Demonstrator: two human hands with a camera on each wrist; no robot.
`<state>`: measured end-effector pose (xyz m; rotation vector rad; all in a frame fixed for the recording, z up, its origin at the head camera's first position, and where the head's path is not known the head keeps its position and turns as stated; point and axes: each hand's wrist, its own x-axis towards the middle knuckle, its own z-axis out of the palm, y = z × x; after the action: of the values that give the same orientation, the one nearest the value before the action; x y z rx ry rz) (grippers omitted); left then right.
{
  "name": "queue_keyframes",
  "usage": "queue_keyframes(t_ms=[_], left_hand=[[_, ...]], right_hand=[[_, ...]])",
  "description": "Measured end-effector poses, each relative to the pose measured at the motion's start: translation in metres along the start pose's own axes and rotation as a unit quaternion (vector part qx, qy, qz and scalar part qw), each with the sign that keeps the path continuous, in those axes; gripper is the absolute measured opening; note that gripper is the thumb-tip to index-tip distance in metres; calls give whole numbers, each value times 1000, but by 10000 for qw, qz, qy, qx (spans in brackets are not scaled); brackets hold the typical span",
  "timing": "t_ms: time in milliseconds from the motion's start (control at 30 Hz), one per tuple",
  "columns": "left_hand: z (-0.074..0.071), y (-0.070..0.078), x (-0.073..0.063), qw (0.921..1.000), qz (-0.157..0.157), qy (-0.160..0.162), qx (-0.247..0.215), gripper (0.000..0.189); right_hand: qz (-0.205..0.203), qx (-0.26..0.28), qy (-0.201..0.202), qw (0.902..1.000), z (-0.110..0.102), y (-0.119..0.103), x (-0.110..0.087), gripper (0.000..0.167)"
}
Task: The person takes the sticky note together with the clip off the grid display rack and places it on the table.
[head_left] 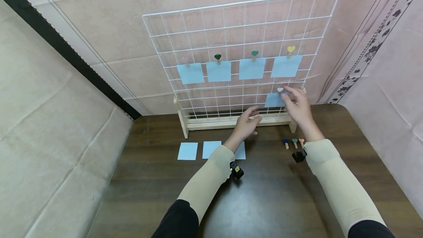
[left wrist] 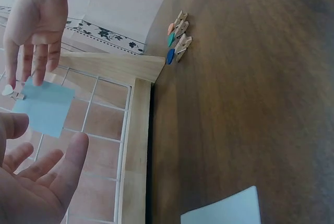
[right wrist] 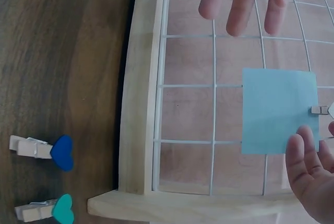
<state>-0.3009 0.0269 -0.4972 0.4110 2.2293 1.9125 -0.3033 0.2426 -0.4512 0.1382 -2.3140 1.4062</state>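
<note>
A blue paper square (right wrist: 279, 112) hangs low on the right of the white wire grid (head_left: 228, 96), held at its top edge by a clothespin with a white heart (head_left: 280, 89). My right hand (head_left: 297, 107) is at the paper's right edge, its fingers extended and fingertips overlapping the paper in the right wrist view. The thumb is beside the white heart. Left of the paper and in front of the grid, my left hand (head_left: 247, 125) holds nothing, its fingers loosely spread.
Several blue papers (head_left: 252, 69) hang in a row above, under heart clothespins. On the brown table (head_left: 148, 194), more blue squares (head_left: 187, 151) lie left of centre. Blue (right wrist: 61, 152), green (right wrist: 63, 209) and orange (head_left: 301, 141) heart clothespins lie at right. A wooden base (head_left: 211, 124) carries the grid.
</note>
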Motion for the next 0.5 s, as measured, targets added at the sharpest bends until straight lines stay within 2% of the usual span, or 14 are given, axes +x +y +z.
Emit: queue_keyframes(t_ms=[133,300,500], left_hand=[[6,3,7,9999,43,-89,-59,50],[16,8,15,9999,-67,-133,-71,57],[27,15,23,9998,-191,4,-91,60]], right_hand=[[52,29,-130,9999,1,1,5,43],[283,97,-323,9990,2,-2,9,47],[362,241,-345,9985,4,-7,16,44]])
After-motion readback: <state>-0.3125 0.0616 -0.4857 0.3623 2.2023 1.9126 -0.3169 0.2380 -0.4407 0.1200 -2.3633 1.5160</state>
